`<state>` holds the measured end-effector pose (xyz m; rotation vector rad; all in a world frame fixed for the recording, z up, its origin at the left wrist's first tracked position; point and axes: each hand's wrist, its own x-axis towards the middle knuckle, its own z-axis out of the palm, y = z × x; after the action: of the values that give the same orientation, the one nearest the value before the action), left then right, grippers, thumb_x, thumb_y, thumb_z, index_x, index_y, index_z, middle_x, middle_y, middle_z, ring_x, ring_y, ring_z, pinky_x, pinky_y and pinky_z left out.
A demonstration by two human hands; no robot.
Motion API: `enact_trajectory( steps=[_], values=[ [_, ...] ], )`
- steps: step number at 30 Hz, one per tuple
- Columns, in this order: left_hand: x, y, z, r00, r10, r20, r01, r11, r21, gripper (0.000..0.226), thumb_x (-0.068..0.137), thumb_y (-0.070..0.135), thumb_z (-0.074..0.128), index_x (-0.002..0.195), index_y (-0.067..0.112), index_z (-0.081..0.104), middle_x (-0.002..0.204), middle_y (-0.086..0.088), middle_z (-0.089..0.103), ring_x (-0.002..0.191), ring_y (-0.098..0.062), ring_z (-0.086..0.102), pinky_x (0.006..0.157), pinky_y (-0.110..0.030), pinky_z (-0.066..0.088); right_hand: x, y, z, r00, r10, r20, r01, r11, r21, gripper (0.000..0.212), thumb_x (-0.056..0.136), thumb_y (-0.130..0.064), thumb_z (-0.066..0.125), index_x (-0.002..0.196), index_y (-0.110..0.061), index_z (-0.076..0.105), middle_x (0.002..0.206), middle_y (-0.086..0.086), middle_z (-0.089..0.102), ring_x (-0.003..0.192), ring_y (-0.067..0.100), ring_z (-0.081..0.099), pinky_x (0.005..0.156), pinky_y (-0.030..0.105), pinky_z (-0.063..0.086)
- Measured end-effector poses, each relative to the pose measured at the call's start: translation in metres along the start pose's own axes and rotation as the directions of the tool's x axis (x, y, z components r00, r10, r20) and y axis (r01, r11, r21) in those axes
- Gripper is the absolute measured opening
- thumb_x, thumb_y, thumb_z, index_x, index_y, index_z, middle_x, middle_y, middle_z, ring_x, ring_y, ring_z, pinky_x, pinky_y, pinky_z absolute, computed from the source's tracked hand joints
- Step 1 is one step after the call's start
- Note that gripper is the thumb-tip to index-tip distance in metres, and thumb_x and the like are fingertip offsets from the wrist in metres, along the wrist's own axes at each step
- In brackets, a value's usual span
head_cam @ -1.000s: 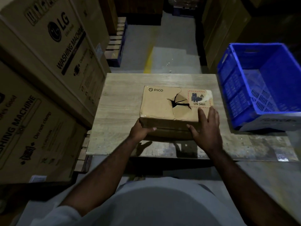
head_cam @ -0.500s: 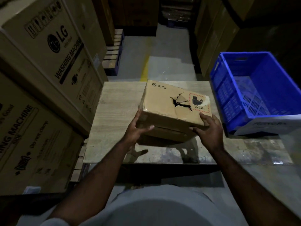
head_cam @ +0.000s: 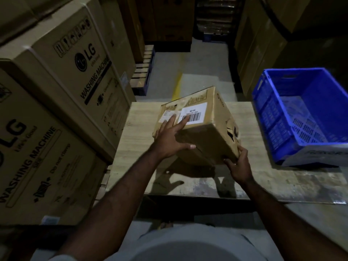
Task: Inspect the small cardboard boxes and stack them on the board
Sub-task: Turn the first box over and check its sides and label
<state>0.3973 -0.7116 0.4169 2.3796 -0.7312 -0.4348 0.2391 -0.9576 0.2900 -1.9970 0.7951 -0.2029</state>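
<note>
Dim warehouse aisle, with a pale wooden board [head_cam: 143, 117] at its centre. Above the board a cardboard box [head_cam: 205, 142] is held tilted, barcode label up. The left hand [head_cam: 169, 138] lies spread flat on the labelled face; the right hand [head_cam: 240, 166] curls round the box's five o'clock corner. Washing-machine cartons [head_cam: 62, 81] stand at nine o'clock, a blue crate [head_cam: 273, 119] at three.

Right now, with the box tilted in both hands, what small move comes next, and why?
Probably roll the cardboard box so its torn face turns up: the tear shows only edge-on, left hand flat on the barcode label, right hand gripping the low corner.
</note>
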Motion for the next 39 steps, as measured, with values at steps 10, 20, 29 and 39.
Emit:
enact_trajectory(
  steps=[10,20,29,39],
  values=[
    [-0.001,0.024,0.01,0.994,0.037,-0.102,-0.023,0.991,0.133,0.086,0.076,0.074,0.071,0.148,0.067,0.025,0.17,0.004,-0.001,0.154,-0.032,0.001,0.122,-0.062,0.015,-0.001,-0.082,-0.032,0.918,-0.39,-0.075,0.391,0.92,0.001,0.095,0.085,-0.056,0.073,0.162,-0.028,0.024,0.167,0.001,0.032,0.153,0.024,0.033,0.118,0.056,0.04],
    [0.01,0.046,0.026,0.978,-0.134,-0.159,0.091,0.963,-0.254,0.063,0.086,0.034,0.081,0.145,0.027,0.058,0.157,-0.008,0.035,0.136,-0.021,0.047,0.1,-0.016,0.033,-0.003,-0.1,-0.065,0.946,-0.292,-0.139,0.31,0.942,0.126,0.076,0.096,-0.033,0.073,0.161,-0.026,0.034,0.163,-0.006,0.039,0.143,0.001,0.033,0.118,0.034,0.035],
    [0.013,0.058,0.057,0.981,-0.1,-0.164,0.06,0.97,-0.235,0.077,0.086,0.035,0.082,0.153,0.03,0.045,0.147,-0.003,0.055,0.131,-0.021,0.054,0.103,-0.03,0.047,0.0,-0.057,-0.092,0.978,-0.149,-0.144,0.179,0.958,0.226,0.074,0.095,-0.036,0.074,0.159,-0.037,0.036,0.155,-0.01,0.049,0.135,0.015,0.054,0.108,0.04,0.052],
    [0.014,0.078,0.079,0.921,-0.291,-0.258,0.19,0.916,-0.353,0.107,0.079,0.04,0.087,0.162,0.022,0.022,0.162,-0.009,0.028,0.143,-0.026,0.038,0.101,-0.028,0.036,-0.009,-0.04,-0.092,0.985,-0.11,-0.131,0.144,0.948,0.284,0.113,0.081,-0.045,0.085,0.167,-0.028,0.015,0.153,-0.014,0.043,0.137,0.002,0.046,0.116,0.032,0.041]
  ],
)
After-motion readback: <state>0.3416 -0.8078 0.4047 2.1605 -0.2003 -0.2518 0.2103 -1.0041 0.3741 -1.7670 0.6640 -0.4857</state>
